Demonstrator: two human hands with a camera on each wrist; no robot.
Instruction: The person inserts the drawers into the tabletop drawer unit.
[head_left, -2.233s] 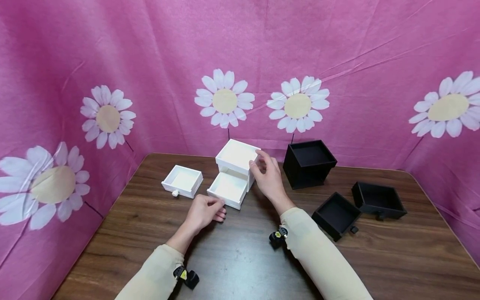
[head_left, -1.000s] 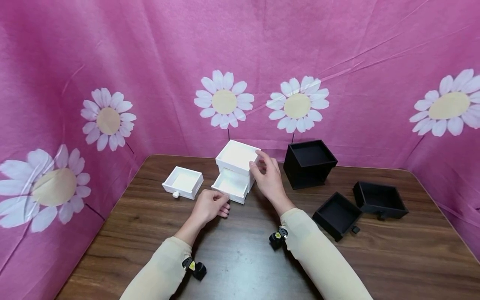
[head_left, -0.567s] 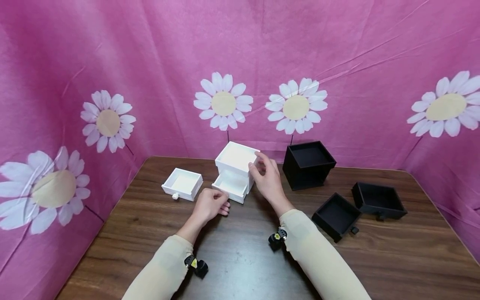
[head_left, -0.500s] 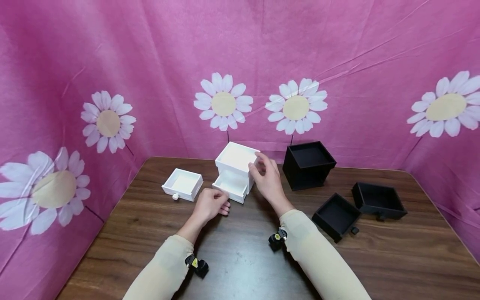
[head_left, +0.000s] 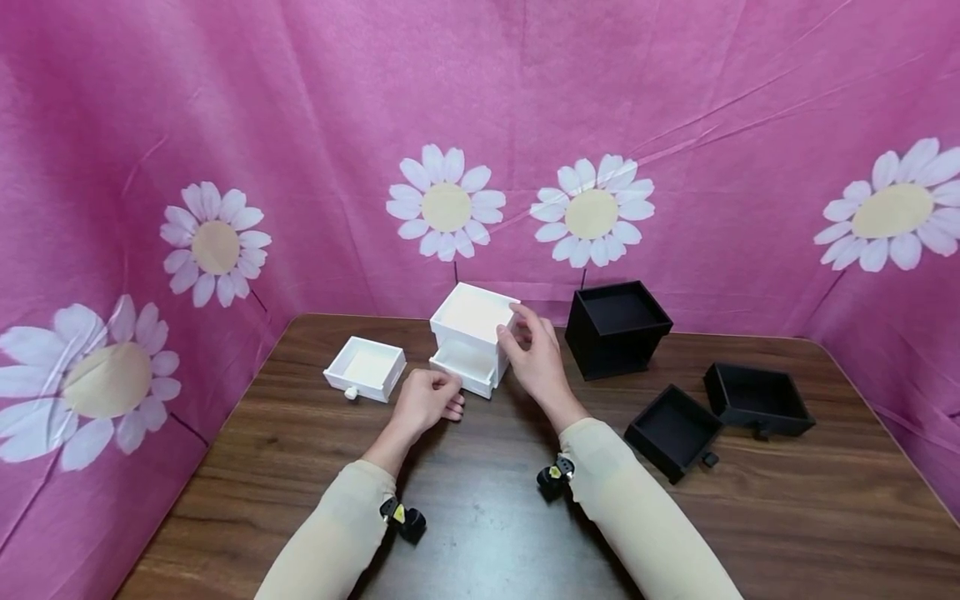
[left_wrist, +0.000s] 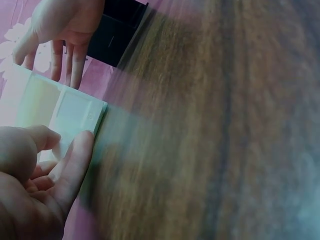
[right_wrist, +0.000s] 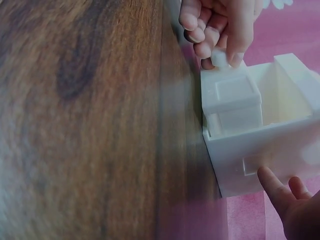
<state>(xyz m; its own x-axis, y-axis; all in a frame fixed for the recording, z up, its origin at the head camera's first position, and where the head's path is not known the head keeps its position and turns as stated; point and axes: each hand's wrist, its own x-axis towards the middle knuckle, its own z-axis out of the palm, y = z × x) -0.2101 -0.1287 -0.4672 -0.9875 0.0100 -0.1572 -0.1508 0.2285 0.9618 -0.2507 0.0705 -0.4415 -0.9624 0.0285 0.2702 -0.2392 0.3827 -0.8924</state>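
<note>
A small white drawer cabinet point(head_left: 472, 310) stands near the back of the table, with a white drawer point(head_left: 467, 364) partly pulled out of its lower slot. In the right wrist view, my left hand point(right_wrist: 220, 25) pinches the drawer's white knob point(right_wrist: 218, 58) between thumb and fingers. The head view has my left hand point(head_left: 427, 398) low before the drawer front, hiding the knob. My right hand point(head_left: 536, 354) rests against the cabinet's right side, fingers spread. One fingertip point(right_wrist: 265, 173) touches that side wall. No drawer fills the upper slot point(right_wrist: 280, 95).
A second white drawer point(head_left: 365, 367) with a knob lies left of the cabinet. To the right stands a black cabinet point(head_left: 618, 333). Two black drawers point(head_left: 673, 429) lie on the wooden table point(head_left: 480, 517) at the right. A pink flowered cloth point(head_left: 510, 100) hangs behind.
My left hand has moved forward and slightly right, sliding the white drawer further into the lower slot. My right hand keeps its place on the cabinet's side.
</note>
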